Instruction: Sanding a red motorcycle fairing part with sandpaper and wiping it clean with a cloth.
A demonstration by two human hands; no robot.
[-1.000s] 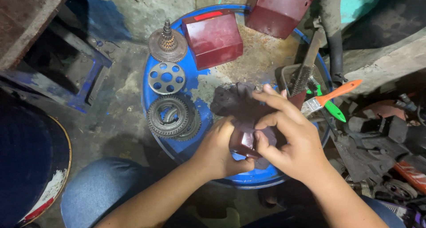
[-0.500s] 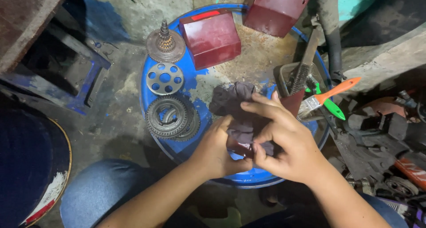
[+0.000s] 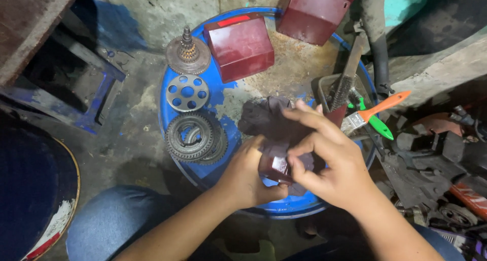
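My left hand [image 3: 248, 177] grips a small dark red glossy part [image 3: 274, 167] from the left and below. My right hand [image 3: 329, 157] presses a dark crumpled rag [image 3: 264, 118] onto the top of that part, fingers curled over it. Both hands hover above the front of a round blue drum lid [image 3: 223, 96]. On the lid's left side lie a stack of toothed ring gears [image 3: 195, 137], a flat disc with round holes [image 3: 187, 92] and a rusty gear with a threaded shaft [image 3: 187, 55].
Two dark red box-shaped covers [image 3: 241, 46] [image 3: 314, 9] sit at the lid's back. A metal tin with a wire brush [image 3: 342, 88] and an orange-handled paintbrush [image 3: 378, 108] stand at right. Dark scrap parts [image 3: 431, 159] lie right; a blue metal stool [image 3: 76, 93] left.
The right hand has shifted slightly over the part with the rag, fingers sliding across it. The left hand keeps the same grip.
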